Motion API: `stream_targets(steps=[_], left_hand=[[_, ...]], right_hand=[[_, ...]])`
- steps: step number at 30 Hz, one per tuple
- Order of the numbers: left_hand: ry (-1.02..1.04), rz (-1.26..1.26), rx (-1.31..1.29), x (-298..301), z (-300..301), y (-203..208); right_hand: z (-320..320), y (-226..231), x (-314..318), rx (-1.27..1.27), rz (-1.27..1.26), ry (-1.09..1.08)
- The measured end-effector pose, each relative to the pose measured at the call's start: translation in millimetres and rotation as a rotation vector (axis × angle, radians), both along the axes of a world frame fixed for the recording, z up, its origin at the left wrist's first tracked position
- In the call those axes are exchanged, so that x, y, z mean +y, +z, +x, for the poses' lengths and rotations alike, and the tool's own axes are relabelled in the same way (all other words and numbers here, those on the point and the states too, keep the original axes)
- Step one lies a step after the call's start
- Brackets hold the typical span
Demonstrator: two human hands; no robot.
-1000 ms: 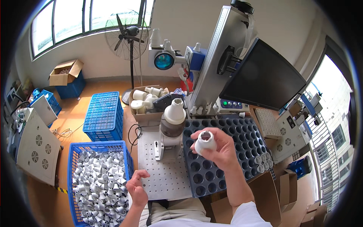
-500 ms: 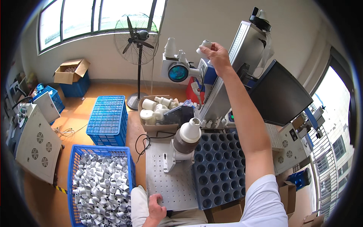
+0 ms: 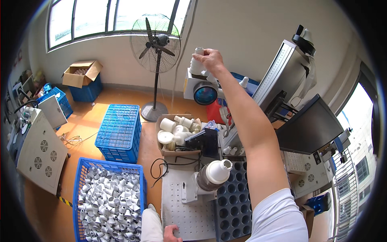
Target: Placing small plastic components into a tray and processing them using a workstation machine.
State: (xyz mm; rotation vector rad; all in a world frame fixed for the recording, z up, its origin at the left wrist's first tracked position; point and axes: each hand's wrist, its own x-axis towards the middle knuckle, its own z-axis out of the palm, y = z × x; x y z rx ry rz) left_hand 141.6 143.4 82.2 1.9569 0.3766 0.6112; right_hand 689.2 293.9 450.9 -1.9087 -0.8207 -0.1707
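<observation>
My right hand (image 3: 210, 60) reaches far forward, thumb and fingers closed around a white plastic fitting (image 3: 198, 51). It is at the top of a white stepped piece (image 3: 196, 67) standing on the laser head (image 3: 188, 86), which has a dark blue-green lens (image 3: 205, 94). Whether the two pieces touch is hidden by my fingers. Low at the near edge, my left hand (image 3: 171, 234) rests beside the perforated metal plate (image 3: 177, 205), fingers loosely apart and holding nothing; part of it is cut off. A white cone-shaped fitting (image 3: 217, 172) sits on the dark round holder (image 3: 204, 179).
A blue crate (image 3: 144, 189) full of grey-white fittings stands at left. A black tray (image 3: 219, 218) with round pockets lies right of the plate. Beyond are a carton (image 3: 177, 153) of white parts, a standing fan (image 3: 155, 80), a metal column (image 3: 278, 76) and a monitor (image 3: 304, 127).
My right hand has moved left with the fitting, from beside the laser head to the stepped piece on it. The view has shifted, and my left hand sits lower in the picture.
</observation>
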Motion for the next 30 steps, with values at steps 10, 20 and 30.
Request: stream_targets(steps=[10, 20, 30], left_hand=[[0.023, 0.042, 0.025, 3, 8, 1], [-0.012, 0.103, -0.027, 9, 6, -5], [-0.021, -0.031, -0.009, 8, 7, -3]], right_hand=[[-27, 30, -55, -0.218, -0.203, -0.198], [-218, -26, -297, -0.404, -0.089, -0.011], [-277, -139, -613, 0.165, -0.444, -0.665]])
